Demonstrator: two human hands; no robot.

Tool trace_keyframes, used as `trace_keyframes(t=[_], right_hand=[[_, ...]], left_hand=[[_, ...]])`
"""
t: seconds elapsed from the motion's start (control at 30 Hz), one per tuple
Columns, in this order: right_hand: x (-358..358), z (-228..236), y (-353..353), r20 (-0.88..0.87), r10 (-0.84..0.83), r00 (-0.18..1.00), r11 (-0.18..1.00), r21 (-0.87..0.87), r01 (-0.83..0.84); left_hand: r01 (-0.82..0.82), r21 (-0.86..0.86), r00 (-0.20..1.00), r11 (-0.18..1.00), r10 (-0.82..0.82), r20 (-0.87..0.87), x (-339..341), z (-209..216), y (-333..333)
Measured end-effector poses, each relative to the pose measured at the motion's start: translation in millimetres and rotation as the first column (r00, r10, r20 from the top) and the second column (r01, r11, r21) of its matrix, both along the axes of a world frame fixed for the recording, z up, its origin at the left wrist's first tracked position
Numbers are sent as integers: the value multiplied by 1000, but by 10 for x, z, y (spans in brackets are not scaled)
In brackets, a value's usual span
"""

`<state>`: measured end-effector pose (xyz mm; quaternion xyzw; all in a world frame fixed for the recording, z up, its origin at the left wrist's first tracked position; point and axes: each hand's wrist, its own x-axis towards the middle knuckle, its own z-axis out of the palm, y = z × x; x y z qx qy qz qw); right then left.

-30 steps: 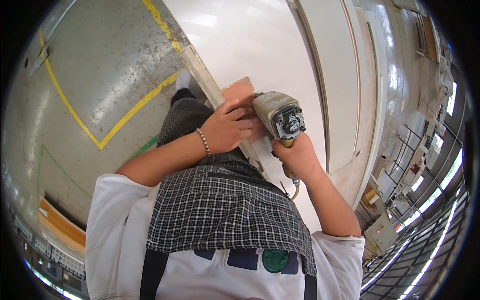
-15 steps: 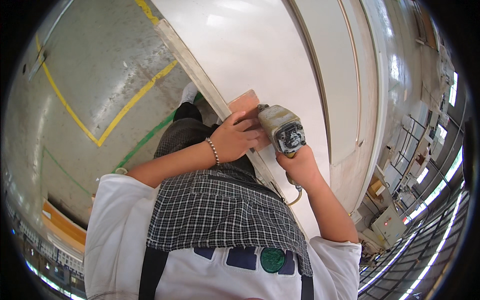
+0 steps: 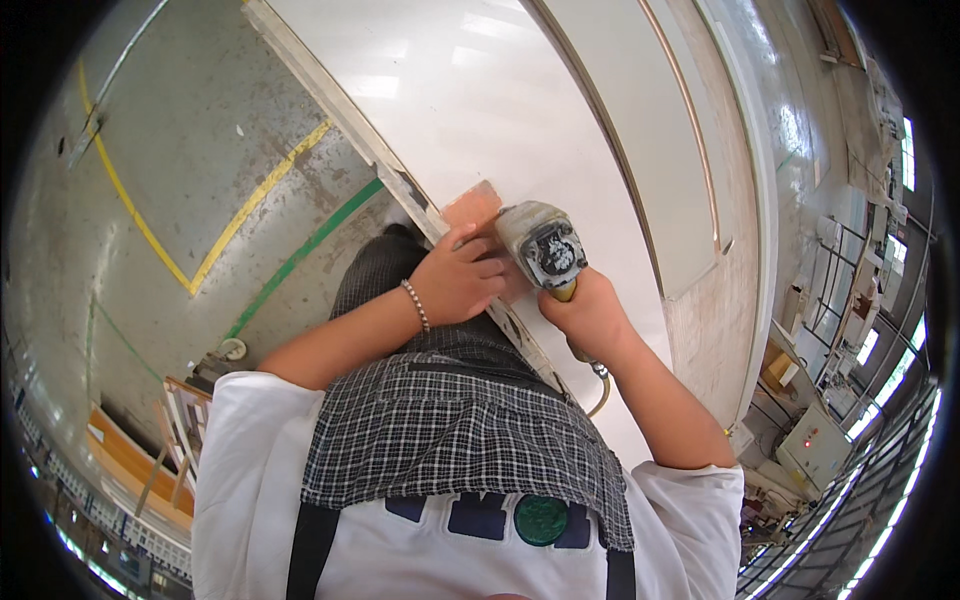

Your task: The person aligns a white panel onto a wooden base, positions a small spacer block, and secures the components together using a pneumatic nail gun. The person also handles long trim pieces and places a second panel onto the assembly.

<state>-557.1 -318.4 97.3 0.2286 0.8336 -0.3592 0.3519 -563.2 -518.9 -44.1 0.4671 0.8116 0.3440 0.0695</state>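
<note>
A worn, cream pistol-grip air tool with a dark end cap and a thin hose is in my right hand, fingers wrapped round its handle. Its nose points up and left, just over a flat pinkish block. My left hand, a beaded bracelet at its wrist, holds that block down with fingers and thumb. The block lies across the edge strip of a big white panel. The tool and my fingers hide the block's lower part.
A worn wooden strip borders the white panel. To the right stand another pale panel with a copper-coloured rod and a control box. On the left, yellow and green lines cross the grey floor; boards stand lower left.
My view has shifted along the panel, and the surroundings sit differently in it. The foot seen near the panel edge before is no longer visible. Both hands keep their holds on block and tool.
</note>
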Motion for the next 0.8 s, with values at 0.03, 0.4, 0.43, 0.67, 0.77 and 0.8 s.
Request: trace_keyframes(t=[0.03, 0.4, 0.43, 0.67, 0.77, 0.8], right_hand=[[35, -12, 34, 66, 3, 998, 1000, -4, -3], [1081, -3, 546, 79, -12, 997, 1000, 13, 11], [1152, 14, 583, 81, -24, 996, 1000, 16, 23], [1687, -66, 993, 12, -32, 999, 999, 5, 32], [2041, -58, 1196, -71, 45, 996, 998, 56, -41], [2166, -34, 1275, -106, 54, 993, 998, 36, -50]], left_hand=[[-1, -7, 1000, 1000, 1, 3, 48, -17, 36], [17, 5, 999, 1000, -17, 29, 1034, -8, 597], [14, 6, 1000, 1000, -14, 14, 1090, -4, 642], [28, 13, 1000, 1000, -28, -12, 1611, -36, 1027], [-1, 21, 999, 1000, 2, -49, 1994, -39, 1230], [1, 26, 999, 1000, 0, -51, 2135, -38, 1296]])
